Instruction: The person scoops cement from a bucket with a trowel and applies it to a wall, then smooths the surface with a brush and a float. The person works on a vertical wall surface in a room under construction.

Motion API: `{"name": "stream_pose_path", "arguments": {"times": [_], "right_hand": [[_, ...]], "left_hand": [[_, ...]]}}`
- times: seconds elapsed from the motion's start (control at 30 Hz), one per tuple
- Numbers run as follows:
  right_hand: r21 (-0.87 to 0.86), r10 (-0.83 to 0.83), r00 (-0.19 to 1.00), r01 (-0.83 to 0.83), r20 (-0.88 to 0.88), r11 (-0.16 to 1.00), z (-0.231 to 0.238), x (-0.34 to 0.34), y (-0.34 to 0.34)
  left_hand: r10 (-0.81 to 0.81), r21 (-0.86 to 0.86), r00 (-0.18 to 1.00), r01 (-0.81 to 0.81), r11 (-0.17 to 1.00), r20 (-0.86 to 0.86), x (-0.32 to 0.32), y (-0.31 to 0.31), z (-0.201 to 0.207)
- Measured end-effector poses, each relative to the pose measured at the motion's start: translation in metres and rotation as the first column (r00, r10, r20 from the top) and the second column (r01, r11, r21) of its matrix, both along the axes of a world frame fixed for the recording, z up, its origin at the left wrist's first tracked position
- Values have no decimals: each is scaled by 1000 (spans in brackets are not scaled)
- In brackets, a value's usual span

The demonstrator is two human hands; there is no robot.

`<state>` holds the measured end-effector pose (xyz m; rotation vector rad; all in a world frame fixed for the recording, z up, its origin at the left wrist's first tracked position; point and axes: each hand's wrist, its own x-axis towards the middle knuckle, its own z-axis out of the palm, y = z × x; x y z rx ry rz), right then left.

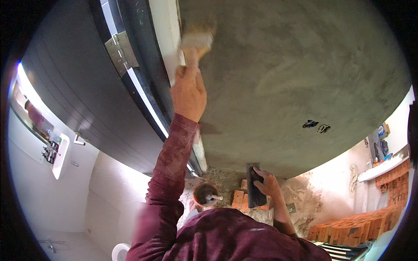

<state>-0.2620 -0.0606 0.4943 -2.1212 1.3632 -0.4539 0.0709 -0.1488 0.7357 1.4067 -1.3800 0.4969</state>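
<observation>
Raised high beside the door frame, my left hand is closed round the handle of a wide flat brush. Motion blurs the brush, whose bristles are at the left edge of a grey plastered wall. Lower down, my right hand grips a dark rectangular plastering float, held upright near the foot of the wall. Its handle is mostly hidden by my fingers. Two small rough openings are cut in the plaster, above and to the right of the float.
A dark door with a metal hinge stands open at left, with a white washbasin beyond. On the floor are a bucket with a tool handle in it and orange bricks. More bricks are stacked at right.
</observation>
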Motion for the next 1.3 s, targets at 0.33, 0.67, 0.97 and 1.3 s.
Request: {"name": "stream_pose_path", "arguments": {"times": [0.33, 0.67, 0.97, 1.3], "right_hand": [[-639, 93, 933, 165, 349, 751, 228, 111, -37], [-813, -31, 941, 307, 336, 494, 283, 161, -29], [-959, -187, 979, 125, 78, 255, 335, 276, -142], [-839, -163, 987, 82, -8, 538, 203, 252, -103]], "left_hand": [[-304, 59, 948, 310, 949, -92, 5, 56, -60], [-516, 271, 845, 535, 800, -144, 22, 60, -106], [-632, 574, 705, 677, 461, -323, 41, 117, -248], [-627, 592, 609, 757, 276, -486, 108, 129, -314]]}}
